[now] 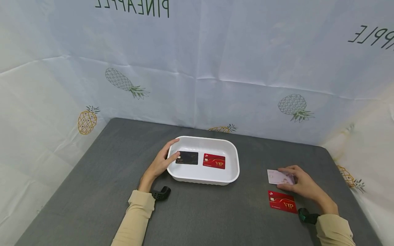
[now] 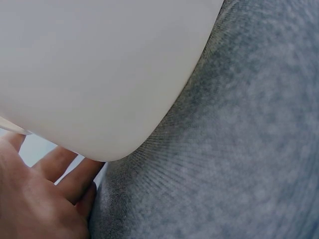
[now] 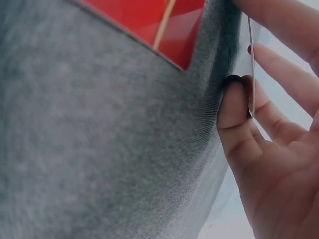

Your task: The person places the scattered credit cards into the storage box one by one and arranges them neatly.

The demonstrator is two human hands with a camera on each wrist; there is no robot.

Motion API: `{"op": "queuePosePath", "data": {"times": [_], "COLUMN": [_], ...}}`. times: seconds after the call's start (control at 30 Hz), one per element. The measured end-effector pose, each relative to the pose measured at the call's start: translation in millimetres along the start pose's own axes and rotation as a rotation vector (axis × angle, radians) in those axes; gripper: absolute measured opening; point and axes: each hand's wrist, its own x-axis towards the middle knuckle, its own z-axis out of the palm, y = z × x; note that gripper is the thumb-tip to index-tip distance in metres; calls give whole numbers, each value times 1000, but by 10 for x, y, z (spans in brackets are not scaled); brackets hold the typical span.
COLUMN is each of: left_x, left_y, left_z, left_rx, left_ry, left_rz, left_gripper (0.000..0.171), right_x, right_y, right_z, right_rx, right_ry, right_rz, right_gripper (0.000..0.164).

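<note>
A white plastic tray (image 1: 203, 177) stands on the grey table. My left hand (image 1: 158, 164) grips its left end, thumb over the rim and fingers along the outer wall; in the left wrist view the fingers (image 2: 82, 177) pass behind the tray's wall (image 2: 99, 99). Inside lie a black VIP card (image 1: 188, 158) and a red VIP card (image 1: 213, 161), side by side and apart. To the right, my right hand (image 1: 303, 182) pinches a pale pink card (image 1: 275, 176) by its right end. The right wrist view shows that card (image 3: 252, 69) edge-on between thumb and fingers.
Another red VIP card (image 1: 281, 201) lies on the grey table (image 1: 234, 215) just in front of my right hand. A white cloth (image 1: 197, 51) printed with pineapples hangs behind the table and at its sides. Each wrist wears a dark band.
</note>
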Motion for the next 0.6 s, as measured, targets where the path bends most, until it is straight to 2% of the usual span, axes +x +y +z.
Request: {"op": "queuePosePath", "data": {"times": [0.37, 0.6], "left_x": [10, 6], "left_y": [-2, -12], "left_z": [0, -1], "left_rx": [-13, -4], "left_ry": [-3, -3], "left_rz": [-5, 9], "left_gripper": [59, 59], "right_x": [3, 41], "right_y": [-18, -115], "right_z": [25, -27], "right_rx": [-4, 12], "right_ry": [54, 104], "right_rz": [-37, -19], "right_gripper": [55, 49]}}
